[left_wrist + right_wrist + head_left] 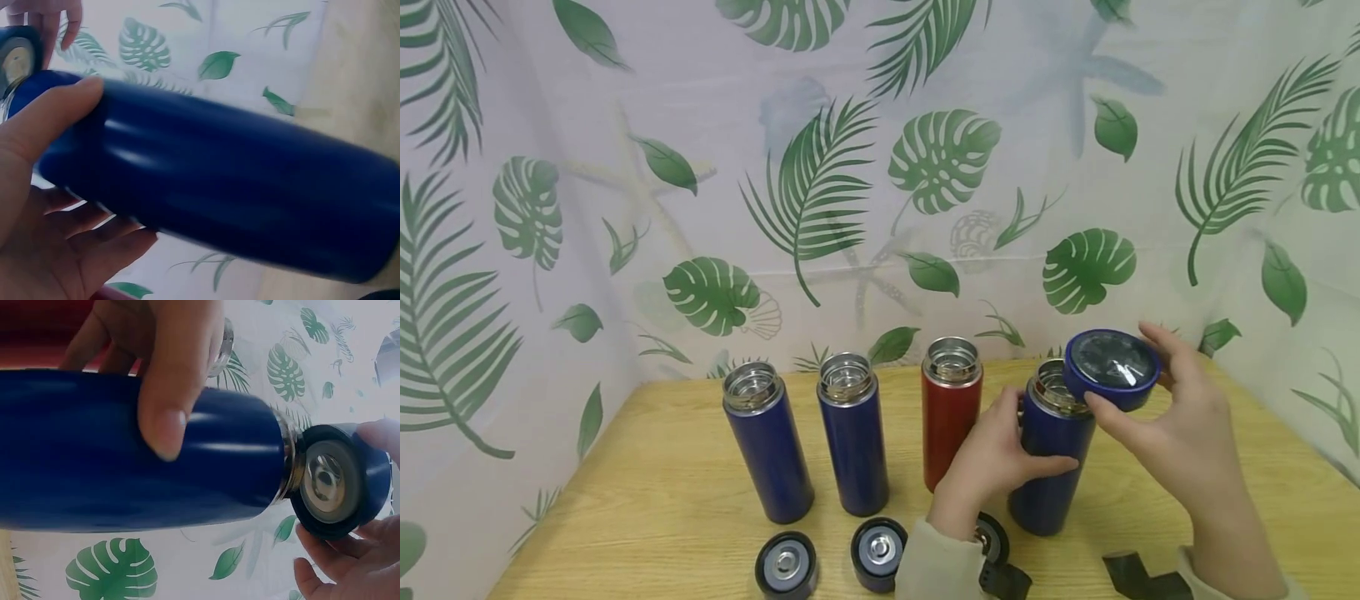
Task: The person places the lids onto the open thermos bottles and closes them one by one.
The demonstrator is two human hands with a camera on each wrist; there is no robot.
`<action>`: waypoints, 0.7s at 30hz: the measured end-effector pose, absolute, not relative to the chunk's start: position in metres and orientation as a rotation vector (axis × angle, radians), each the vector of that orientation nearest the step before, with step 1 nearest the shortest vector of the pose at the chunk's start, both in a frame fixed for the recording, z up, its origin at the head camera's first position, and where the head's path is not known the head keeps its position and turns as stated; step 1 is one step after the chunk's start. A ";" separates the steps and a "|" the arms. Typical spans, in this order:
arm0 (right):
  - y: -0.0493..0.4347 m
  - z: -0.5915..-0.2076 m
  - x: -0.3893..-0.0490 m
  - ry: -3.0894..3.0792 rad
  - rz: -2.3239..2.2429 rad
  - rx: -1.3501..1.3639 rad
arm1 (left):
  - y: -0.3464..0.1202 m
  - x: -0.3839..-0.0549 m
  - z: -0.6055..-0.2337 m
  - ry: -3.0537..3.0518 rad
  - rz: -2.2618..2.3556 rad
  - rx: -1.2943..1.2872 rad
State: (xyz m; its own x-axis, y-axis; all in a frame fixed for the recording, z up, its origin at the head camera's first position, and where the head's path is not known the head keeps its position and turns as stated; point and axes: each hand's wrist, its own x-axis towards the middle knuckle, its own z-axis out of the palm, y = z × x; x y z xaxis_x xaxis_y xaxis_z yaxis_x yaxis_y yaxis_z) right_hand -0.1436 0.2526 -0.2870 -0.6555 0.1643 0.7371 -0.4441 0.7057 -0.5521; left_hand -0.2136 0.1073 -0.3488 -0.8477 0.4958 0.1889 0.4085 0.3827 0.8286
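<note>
At the right of the head view, my left hand [992, 457] grips the upper body of a blue thermos bottle [1051, 475] standing on the table. The thumb lies across its front. Bare metal shows at the bottle's mouth. My right hand [1187, 429] holds a blue lid [1112, 371] by its rim between thumb and fingers, tilted beside the mouth and overlapping it. The lid's top is dark and glossy. In the right wrist view, the underside of the lid [328, 481] faces the bottle neck [289, 456], with its metal centre showing.
Left of my hands stand a red bottle [951, 408] and two blue bottles [853, 450] [769, 458], all lidless. Two lids [786, 565] [880, 550] lie underside up at the front. A third lid [994, 537] is partly hidden by my left wrist. A leaf-print cloth [850, 208] hangs behind the table.
</note>
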 end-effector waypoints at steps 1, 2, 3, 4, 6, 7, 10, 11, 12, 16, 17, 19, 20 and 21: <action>0.253 -0.287 -0.143 -2.103 0.939 0.227 | 0.105 -0.213 -0.348 2.522 1.467 0.852; 0.253 -0.287 -0.143 -2.115 0.933 0.239 | 0.104 -0.213 -0.347 2.508 1.456 0.876; 0.253 -0.287 -0.143 -2.128 0.925 0.252 | 0.102 -0.214 -0.346 2.489 1.450 0.900; 0.253 -0.287 -0.143 -2.141 0.916 0.263 | 0.100 -0.214 -0.345 2.468 1.447 0.924; 0.254 -0.287 -0.143 -2.164 0.903 0.282 | 0.098 -0.214 -0.344 2.431 1.440 0.963; 0.254 -0.287 -0.143 -2.172 0.896 0.291 | 0.096 -0.214 -0.344 2.415 1.436 0.976; 0.253 -0.287 -0.144 -2.186 0.883 0.308 | 0.094 -0.214 -0.342 2.372 1.431 1.001; 0.253 -0.288 -0.145 -2.187 0.883 0.316 | 0.093 -0.214 -0.341 2.359 1.433 0.999; 0.252 -0.288 -0.145 -2.188 0.883 0.323 | 0.093 -0.214 -0.341 2.344 1.437 0.991; 0.250 -0.290 -0.148 -2.198 0.886 0.352 | 0.090 -0.214 -0.339 2.309 1.457 0.943; 0.250 -0.291 -0.148 -2.200 0.889 0.358 | 0.090 -0.214 -0.338 2.306 1.465 0.939; 0.249 -0.291 -0.149 -2.208 0.889 0.363 | 0.089 -0.213 -0.338 2.304 1.484 0.937; 0.249 -0.291 -0.149 -2.212 0.880 0.362 | 0.089 -0.213 -0.338 2.309 1.494 0.949; 0.248 -0.291 -0.148 -2.219 0.881 0.359 | 0.089 -0.213 -0.338 2.308 1.513 0.961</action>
State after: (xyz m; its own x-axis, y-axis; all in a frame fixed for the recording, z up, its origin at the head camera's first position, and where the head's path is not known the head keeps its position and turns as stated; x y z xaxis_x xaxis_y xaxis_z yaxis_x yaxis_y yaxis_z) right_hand -0.1483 0.2483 -0.2912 -0.7081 0.0040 0.7061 -0.4815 0.7288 -0.4869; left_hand -0.2131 0.0895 -0.3379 -0.7623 0.6258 0.1648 0.4008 0.2566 0.8795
